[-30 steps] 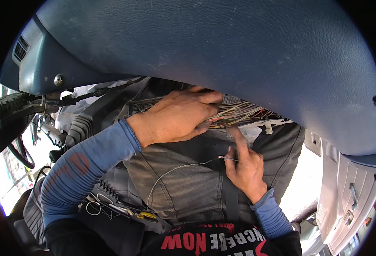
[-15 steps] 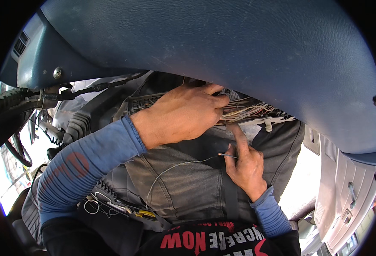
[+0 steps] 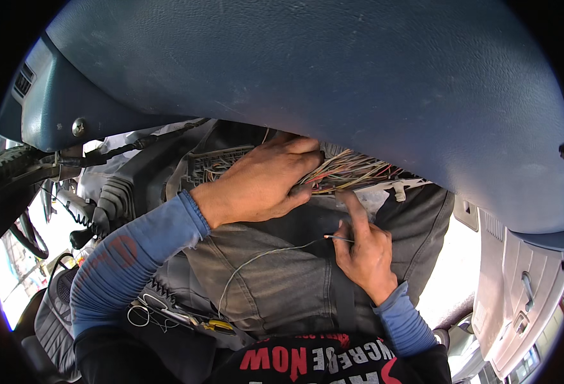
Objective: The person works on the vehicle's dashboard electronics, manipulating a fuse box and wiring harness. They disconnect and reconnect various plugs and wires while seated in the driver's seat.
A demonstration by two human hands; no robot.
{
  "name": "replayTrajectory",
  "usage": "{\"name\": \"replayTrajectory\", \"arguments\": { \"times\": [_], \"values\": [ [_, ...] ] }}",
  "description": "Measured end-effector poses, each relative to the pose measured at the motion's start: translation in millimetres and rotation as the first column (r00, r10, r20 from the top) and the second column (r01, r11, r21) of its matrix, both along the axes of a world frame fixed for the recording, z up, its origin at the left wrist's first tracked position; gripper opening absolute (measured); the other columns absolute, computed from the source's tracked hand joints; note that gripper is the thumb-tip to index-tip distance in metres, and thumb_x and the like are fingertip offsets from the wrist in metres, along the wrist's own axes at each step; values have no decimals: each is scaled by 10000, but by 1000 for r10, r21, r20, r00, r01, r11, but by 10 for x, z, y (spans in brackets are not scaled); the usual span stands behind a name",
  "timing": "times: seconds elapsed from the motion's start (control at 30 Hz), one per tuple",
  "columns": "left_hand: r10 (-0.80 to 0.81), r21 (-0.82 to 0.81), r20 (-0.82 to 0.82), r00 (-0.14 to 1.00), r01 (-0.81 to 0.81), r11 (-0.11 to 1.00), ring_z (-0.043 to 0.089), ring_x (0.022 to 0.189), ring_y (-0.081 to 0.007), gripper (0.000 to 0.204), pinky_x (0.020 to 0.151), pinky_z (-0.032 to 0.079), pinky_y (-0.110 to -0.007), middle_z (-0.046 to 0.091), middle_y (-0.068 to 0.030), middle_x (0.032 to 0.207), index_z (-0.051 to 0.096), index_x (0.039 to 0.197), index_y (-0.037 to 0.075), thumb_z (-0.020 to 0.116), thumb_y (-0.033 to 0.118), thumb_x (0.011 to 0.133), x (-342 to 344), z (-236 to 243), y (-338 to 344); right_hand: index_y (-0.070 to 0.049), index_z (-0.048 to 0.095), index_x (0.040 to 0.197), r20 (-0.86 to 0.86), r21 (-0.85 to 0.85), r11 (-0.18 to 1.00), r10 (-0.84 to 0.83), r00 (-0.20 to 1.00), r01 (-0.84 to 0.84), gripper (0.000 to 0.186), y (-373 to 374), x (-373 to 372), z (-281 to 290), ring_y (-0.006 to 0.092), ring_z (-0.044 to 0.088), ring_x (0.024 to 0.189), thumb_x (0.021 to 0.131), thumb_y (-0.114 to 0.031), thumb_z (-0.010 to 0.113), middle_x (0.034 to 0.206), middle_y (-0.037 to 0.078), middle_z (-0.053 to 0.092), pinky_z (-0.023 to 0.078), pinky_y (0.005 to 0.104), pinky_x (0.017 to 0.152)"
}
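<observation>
My left hand (image 3: 256, 179) reaches in under the blue dashboard panel (image 3: 307, 70) at a thick bundle of coloured wires (image 3: 352, 171). Its thumb is apart from the bent fingers, so it looks open; some fingertips are hidden behind the panel's lower edge. Lower and to the right, my right hand (image 3: 367, 256) pinches a thin wire (image 3: 256, 256) with its thumb, while the index finger points up toward the bundle. A bare, copper-coloured end shows beside the thumb. The grey wire runs left across my lap and curves down toward yellow-handled pliers (image 3: 219, 326).
A black connector block (image 3: 215, 161) with wires lies left of the bundle. The gear lever boot (image 3: 116, 195) stands to the left, below a dark cable harness (image 3: 148, 141). A pale door panel (image 3: 512, 294) is at the right. White cords (image 3: 139, 315) lie beside the seat.
My left hand has shifted a little left and its thumb has come away from the fingers, baring more of the wires. The right hand keeps the thin wire, nearly still.
</observation>
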State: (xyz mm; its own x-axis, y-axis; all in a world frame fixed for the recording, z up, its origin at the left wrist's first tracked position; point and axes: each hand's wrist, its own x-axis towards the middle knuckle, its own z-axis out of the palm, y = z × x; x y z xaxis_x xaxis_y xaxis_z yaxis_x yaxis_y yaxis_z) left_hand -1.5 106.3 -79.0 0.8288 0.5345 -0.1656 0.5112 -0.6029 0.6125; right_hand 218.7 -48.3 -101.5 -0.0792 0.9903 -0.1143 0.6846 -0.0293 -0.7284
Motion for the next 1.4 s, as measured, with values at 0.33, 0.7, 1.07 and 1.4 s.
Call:
{"name": "replayTrajectory", "arguments": {
  "times": [0.33, 0.7, 1.07, 1.4],
  "values": [
    [-50, -124, -44, 998, 45, 991, 606, 1273, -335, 306, 1115, 526, -465, 629, -122, 1326, 741, 1158, -17, 763, 193, 937, 92, 211, 135, -169, 484, 1580, 17, 27, 999, -27, 999, 27, 799, 23, -24, 25, 299, 727, 620, 845, 10, 741, 687, 89, 686, 571, 436, 579],
    [29, -592, -178, 984, -130, 795, 729, 1051, -328, 425, 958, 568, -463, 744, -237, 1155, 719, 1198, -72, 736, 191, 864, 168, 236, 368, -150, 515, 1556, -19, 60, 998, -32, 999, 33, 745, 45, -18, 2, 303, 708, 589, 860, 17, 723, 657, 94, 667, 553, 442, 564],
    [216, -180, -13, 976, -215, 960, 663, 1116, -351, 407, 1027, 535, -475, 686, -175, 1138, 765, 1094, -66, 792, 308, 936, 164, 72, -12, -133, 497, 1563, -32, 47, 998, -36, 999, 38, 748, 24, -27, -43, 310, 712, 586, 865, 15, 723, 659, 99, 667, 552, 441, 552],
    [265, -472, 1, 964, -233, 850, 701, 1024, -287, 359, 911, 534, -423, 747, -192, 1088, 787, 1092, -45, 844, 268, 927, 143, 74, 76, -129, 495, 1568, -48, 95, 995, -38, 998, 43, 731, 18, -44, -78, 323, 712, 587, 884, 7, 715, 671, 109, 673, 555, 448, 558]
  ]
}}
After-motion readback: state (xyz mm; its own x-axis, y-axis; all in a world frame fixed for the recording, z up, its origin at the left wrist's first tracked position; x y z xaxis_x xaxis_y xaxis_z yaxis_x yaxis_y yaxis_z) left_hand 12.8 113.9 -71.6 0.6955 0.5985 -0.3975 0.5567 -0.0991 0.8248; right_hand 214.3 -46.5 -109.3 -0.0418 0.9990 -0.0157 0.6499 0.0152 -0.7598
